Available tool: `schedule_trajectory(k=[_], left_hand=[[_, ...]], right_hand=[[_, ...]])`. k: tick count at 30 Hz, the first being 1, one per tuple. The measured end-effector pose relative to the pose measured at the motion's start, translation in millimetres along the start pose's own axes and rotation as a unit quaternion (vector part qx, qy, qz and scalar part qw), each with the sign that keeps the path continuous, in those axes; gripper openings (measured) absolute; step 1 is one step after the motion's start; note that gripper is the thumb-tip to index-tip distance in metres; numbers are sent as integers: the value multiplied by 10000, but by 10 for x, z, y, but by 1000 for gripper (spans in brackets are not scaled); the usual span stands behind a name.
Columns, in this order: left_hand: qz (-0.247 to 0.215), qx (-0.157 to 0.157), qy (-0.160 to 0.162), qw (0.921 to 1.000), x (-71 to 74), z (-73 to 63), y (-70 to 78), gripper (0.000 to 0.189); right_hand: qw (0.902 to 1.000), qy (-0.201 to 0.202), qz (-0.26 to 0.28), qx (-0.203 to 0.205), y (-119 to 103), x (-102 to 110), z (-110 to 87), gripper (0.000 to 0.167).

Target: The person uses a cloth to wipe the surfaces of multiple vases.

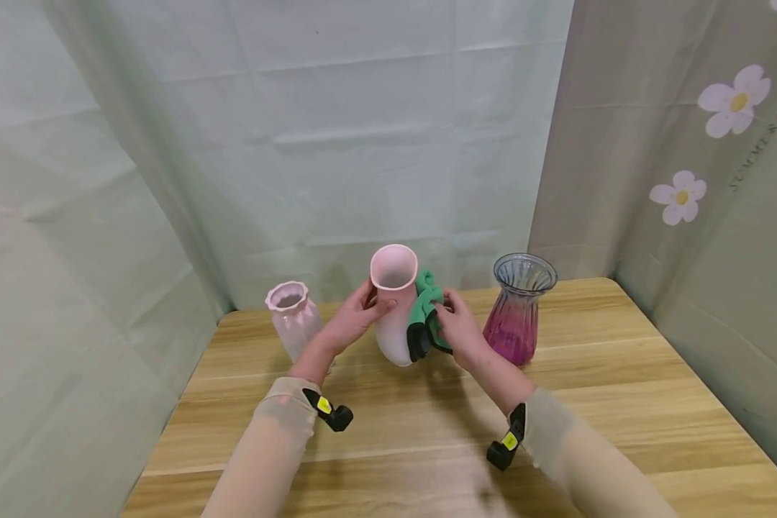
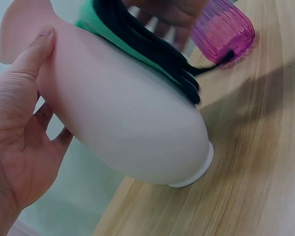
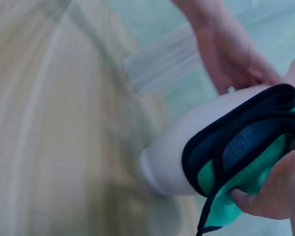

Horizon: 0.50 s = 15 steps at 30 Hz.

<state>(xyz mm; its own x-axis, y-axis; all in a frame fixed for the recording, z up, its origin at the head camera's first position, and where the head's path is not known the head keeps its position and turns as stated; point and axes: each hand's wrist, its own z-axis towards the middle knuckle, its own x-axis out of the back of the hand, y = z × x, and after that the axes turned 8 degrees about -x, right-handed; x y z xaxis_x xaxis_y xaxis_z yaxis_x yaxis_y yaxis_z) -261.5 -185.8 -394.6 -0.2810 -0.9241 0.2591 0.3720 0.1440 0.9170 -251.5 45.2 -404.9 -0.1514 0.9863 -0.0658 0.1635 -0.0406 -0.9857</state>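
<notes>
A pink-and-white vase [image 1: 393, 327] with a wide mouth stands tilted in the middle of the head view. My left hand [image 1: 352, 320] grips its neck, thumb across the front and fingers behind. Against the vase's right side lies a folded green cloth [image 1: 425, 309] with dark edging. My right hand [image 1: 458, 327] holds this cloth, its thumb [image 3: 243, 199] pressed on the green fabric in the right wrist view. The white base [image 2: 196, 172] is close to the tabletop; whether it touches, I cannot tell.
On the left of the wooden table [image 1: 388, 446] stands a pale pink vase [image 1: 296, 324] with a scalloped rim, partly behind my left arm. A ribbed glass vase [image 1: 516, 316], blue-grey above and purple below, stands on the right. Pale curtains [image 1: 375, 144] hang behind and beside the table.
</notes>
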Motion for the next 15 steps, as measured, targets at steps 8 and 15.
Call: schedule_trajectory(k=[8,15], left_hand=[[17,-55,24,10000,8,-3,-4,72],[4,-35,8,10000,11,8,-4,69]], right_hand=[[9987,-7,301,420,-395,-59,-65,24],[9979,45,448,457,-479,-66,-86,24]])
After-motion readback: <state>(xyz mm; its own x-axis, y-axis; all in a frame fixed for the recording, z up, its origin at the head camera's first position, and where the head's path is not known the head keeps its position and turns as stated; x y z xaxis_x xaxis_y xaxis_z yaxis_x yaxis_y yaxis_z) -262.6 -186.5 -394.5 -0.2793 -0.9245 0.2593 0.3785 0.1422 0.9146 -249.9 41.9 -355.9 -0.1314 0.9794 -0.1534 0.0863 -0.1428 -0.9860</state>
